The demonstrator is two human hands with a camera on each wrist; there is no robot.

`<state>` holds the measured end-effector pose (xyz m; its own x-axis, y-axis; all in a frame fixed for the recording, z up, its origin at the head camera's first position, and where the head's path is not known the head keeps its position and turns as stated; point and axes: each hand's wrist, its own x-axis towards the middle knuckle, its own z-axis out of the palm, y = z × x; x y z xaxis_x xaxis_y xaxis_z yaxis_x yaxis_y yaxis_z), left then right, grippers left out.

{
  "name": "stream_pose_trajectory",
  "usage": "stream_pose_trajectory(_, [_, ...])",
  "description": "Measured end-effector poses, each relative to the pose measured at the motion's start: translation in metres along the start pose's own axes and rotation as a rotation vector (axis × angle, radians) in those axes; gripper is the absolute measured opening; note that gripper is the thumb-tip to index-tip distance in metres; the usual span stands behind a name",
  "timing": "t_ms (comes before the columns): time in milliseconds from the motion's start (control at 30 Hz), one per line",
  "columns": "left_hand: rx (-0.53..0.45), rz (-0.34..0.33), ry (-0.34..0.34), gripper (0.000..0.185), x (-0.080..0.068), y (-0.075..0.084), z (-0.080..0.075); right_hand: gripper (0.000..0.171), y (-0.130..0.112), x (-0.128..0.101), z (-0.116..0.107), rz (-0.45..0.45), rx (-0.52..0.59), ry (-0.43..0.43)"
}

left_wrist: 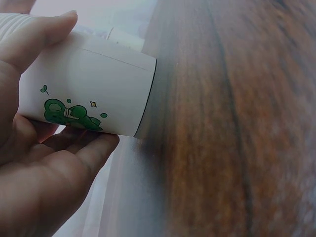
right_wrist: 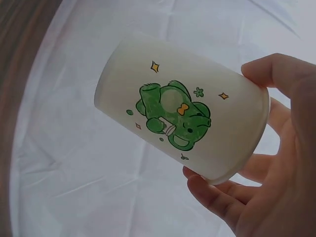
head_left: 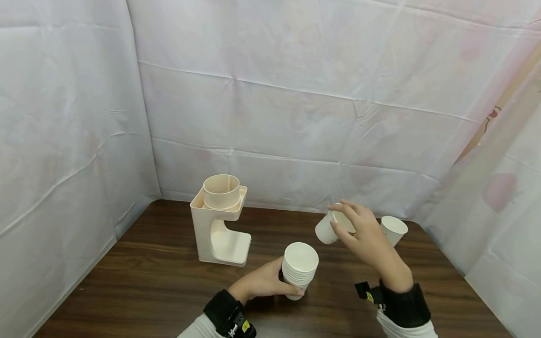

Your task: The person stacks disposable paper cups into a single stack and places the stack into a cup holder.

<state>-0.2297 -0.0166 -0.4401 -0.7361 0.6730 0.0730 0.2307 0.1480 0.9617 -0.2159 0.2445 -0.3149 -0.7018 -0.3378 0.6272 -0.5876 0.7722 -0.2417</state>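
Note:
My left hand grips a stack of white paper cups standing on the dark wooden table; the left wrist view shows the stack with a green print, thumb on top and fingers under it. My right hand holds a single white paper cup tilted in the air above the table, to the right of the stack. In the right wrist view that cup bears a green bear print and lies between my fingertips.
A cream cup dispenser stand sits at the back left of the table. Another white paper cup stands behind my right hand. White sheeting walls in the table on the left, back and right.

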Motion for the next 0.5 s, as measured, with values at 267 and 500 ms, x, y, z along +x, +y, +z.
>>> stream_pose_trajectory(267, [-0.001, 0.010, 0.000, 0.069, 0.000, 0.000, 0.000, 0.035, -0.023, -0.002, -0.013, -0.025, 0.017, -0.002])
stream_pose_trajectory(500, [-0.008, 0.015, -0.015, 0.068, 0.000, 0.000, 0.000, 0.043, -0.042, -0.005, -0.020, -0.102, 0.070, -0.001])
